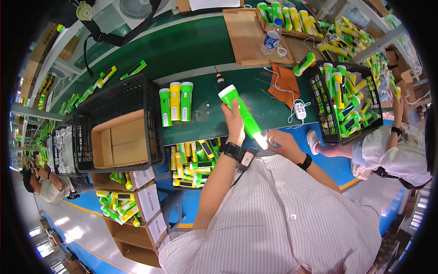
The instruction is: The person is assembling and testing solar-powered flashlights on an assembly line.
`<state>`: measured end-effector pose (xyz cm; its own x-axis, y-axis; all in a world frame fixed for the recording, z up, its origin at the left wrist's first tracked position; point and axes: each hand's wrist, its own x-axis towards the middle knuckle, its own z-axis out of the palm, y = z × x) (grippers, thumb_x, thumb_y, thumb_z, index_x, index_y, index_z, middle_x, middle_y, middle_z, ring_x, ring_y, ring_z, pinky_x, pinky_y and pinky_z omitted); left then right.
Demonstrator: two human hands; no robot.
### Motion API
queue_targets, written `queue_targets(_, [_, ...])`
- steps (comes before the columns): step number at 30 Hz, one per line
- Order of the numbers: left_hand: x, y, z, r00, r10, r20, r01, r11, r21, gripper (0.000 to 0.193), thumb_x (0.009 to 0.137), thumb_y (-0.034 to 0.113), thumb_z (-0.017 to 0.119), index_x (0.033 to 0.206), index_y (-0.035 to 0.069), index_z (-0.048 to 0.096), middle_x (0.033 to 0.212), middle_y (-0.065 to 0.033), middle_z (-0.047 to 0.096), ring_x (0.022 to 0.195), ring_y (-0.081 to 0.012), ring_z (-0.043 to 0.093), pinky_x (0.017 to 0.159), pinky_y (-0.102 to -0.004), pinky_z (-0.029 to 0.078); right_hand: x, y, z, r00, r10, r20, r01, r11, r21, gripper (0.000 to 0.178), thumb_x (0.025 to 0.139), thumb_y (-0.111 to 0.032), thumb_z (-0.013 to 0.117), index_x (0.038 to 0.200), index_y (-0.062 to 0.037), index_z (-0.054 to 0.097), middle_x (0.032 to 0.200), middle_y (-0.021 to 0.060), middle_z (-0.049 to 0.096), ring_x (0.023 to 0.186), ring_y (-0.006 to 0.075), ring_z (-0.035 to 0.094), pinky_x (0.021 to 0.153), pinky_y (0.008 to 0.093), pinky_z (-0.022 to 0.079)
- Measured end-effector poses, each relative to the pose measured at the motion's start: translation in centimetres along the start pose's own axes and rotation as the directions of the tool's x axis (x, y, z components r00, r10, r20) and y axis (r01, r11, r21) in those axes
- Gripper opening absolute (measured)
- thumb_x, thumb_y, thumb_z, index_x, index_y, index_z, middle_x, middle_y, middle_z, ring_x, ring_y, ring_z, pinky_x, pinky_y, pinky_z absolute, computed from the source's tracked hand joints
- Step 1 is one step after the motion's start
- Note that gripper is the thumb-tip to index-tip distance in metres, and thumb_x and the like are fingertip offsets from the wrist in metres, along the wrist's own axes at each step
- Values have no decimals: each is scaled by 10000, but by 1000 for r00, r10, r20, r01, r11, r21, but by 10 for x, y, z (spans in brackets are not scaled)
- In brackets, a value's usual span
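My left hand point(234, 122) is wrapped round a green flashlight point(247, 118), which slants with its wide white-rimmed head up and left. Its white tail end glows brightly close to my body. Right beside that glowing end, my right hand point(284, 142) has its fingers curled in; whether they pinch anything is hard to make out. Three flashlights stand in a row on the green table to the left: a green one point(165, 108), a yellow one point(175, 102) and another green one point(186, 102). Behind the held flashlight is a small dark bottle with an orange cap point(221, 82).
A black crate point(154, 123) with a cardboard box stands left; another black crate point(338, 137) of flashlights stands right. An orange cloth point(285, 86), a white power strip point(299, 109) with cables and a water bottle point(272, 40) lie around. Co-workers are at both sides.
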<state>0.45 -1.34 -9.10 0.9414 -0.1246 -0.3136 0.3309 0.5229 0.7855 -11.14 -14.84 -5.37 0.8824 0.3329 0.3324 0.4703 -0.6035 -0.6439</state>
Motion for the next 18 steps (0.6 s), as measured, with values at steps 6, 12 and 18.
queue_targets(6, [-8,-7,0,998,20,52,-17,999,-48,300,926,342,425,1079,99,334,873,-112,565,640,-183,580,533,-313,490,2,4,1,973,229,-8,-225,962,157,288,635,-86,720,793,-33,485,768,71,531,645,188,525,574,281,445])
queue_targets(12, [-12,-31,1,997,-12,82,6,997,73,297,916,299,460,1078,67,370,822,-84,542,673,-170,577,585,-289,486,27,64,29,776,583,240,-610,599,518,395,669,-152,764,695,-77,377,661,-4,445,583,89,431,534,220,370])
queue_targets(18, [-7,-21,-7,958,-255,127,256,967,8,281,893,283,498,1066,91,389,830,-79,540,638,-154,572,539,-290,495,45,234,29,695,665,-273,-642,745,182,223,814,-221,555,942,-40,563,781,112,603,707,240,592,630,326,457])
